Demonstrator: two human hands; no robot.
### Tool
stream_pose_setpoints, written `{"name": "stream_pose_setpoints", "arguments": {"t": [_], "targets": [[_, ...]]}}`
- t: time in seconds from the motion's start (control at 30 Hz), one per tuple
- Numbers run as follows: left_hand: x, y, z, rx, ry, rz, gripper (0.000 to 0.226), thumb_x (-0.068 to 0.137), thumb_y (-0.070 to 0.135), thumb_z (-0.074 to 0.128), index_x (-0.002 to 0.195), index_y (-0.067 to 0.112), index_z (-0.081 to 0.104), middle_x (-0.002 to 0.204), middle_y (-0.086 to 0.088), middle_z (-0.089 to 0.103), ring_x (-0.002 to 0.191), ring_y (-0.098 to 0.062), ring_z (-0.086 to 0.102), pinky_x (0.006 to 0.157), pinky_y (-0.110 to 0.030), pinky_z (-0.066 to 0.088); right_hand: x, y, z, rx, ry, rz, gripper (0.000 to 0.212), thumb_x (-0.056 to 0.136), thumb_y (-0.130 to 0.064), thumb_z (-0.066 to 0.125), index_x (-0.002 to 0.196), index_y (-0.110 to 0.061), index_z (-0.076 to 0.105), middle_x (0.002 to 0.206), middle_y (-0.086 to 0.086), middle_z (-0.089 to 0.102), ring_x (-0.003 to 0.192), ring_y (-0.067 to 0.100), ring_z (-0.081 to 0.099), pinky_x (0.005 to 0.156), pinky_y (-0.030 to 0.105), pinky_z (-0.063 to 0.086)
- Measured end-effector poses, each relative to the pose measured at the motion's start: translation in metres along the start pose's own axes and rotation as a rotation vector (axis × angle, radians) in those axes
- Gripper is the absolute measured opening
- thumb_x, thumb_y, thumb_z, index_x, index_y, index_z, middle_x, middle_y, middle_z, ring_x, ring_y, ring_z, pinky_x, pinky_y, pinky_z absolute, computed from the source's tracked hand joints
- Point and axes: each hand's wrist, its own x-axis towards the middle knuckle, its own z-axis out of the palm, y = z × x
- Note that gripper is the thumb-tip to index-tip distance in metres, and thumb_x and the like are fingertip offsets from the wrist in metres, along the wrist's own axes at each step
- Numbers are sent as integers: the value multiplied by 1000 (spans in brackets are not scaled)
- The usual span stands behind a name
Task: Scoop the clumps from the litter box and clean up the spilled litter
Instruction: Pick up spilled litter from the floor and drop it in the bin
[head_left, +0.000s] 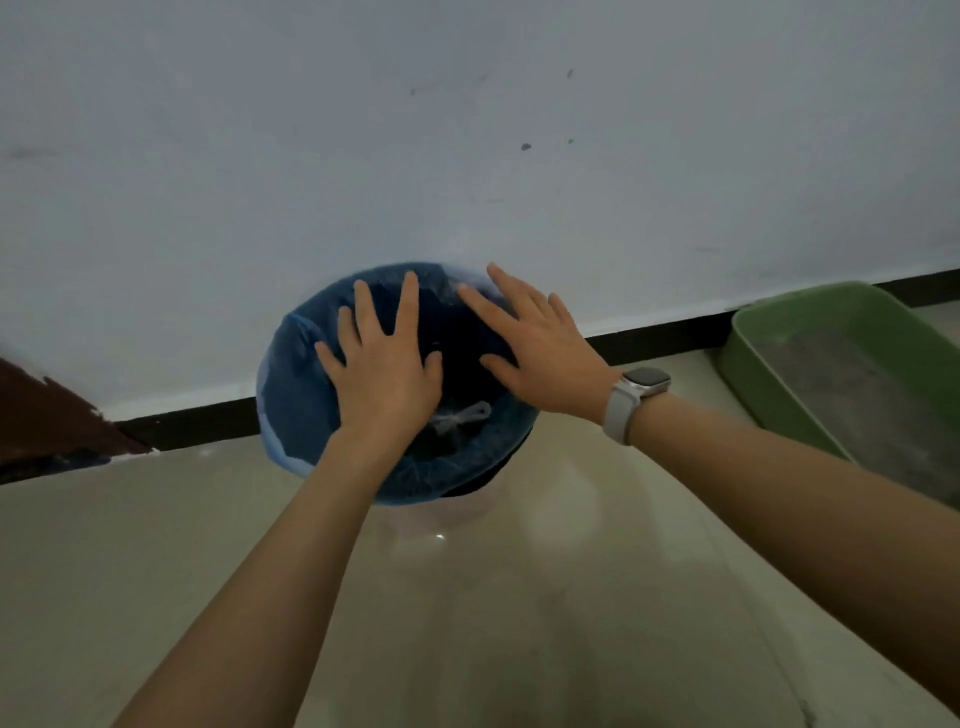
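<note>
White wall (467, 130) fills upper half, w/ a few dark scuffs at upper right. Black baseboard (660, 340) runs along its bottom edge, above glossy beige tile floor (493, 623). Reddish-brown panel (47, 415), maybe a door, at far left; light grey smartwatch (636, 395) near the middle.

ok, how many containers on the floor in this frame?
2. A bin lined with a blue bag stands against the wall at centre, under both open hands. A green litter box sits at the right edge, partly cut off by the frame. More may lie out of view.
</note>
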Motion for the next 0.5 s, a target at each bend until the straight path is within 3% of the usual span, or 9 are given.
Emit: {"name": "stream_pose_setpoints", "arguments": {"t": [0.1, 0.2, 0.33, 0.5], "targets": [[10, 41, 6, -84, 61, 131, 64, 97, 37, 38, 149, 28, 2, 156, -13, -9, 143, -33, -5, 113, -55, 2, -16, 36, -19, 87, 200, 109, 48, 93, -24, 42, 139, -11, 38, 149, 15, 29, 135, 32, 30, 109, 51, 27], [14, 110, 22, -115, 45, 318, 61, 98, 38, 33, 149, 25, 1, 156, -10, -7, 143, -31, -7, 114, -51, 0, -52, 81, -40, 68, 274, 317, 43, 95, -18, 42, 137, -9, 41, 146, 17, 35, 134, 32, 32, 111, 46, 27], [2, 212, 67, -115, -71, 582, 61, 98, 37, 33, 149, 26, 1, 157, -10, -6, 143, -32, -6, 113, -55, 1, -140, 144, -59, -53, 258, 566, 43, 95, -18, 42, 138, -10, 41, 145, 17, 35, 132, 33, 34, 111, 42, 27], [-50, 282, 145, -19, -312, 796, 60, 98, 37, 34, 149, 22, 6, 157, -10, 1, 143, -33, 0, 111, -59, 6, -278, 183, -40, -134, 144, 896, 48, 91, -24, 35, 137, -11, 41, 144, 18, 37, 129, 35, 38, 108, 44, 31]]}}
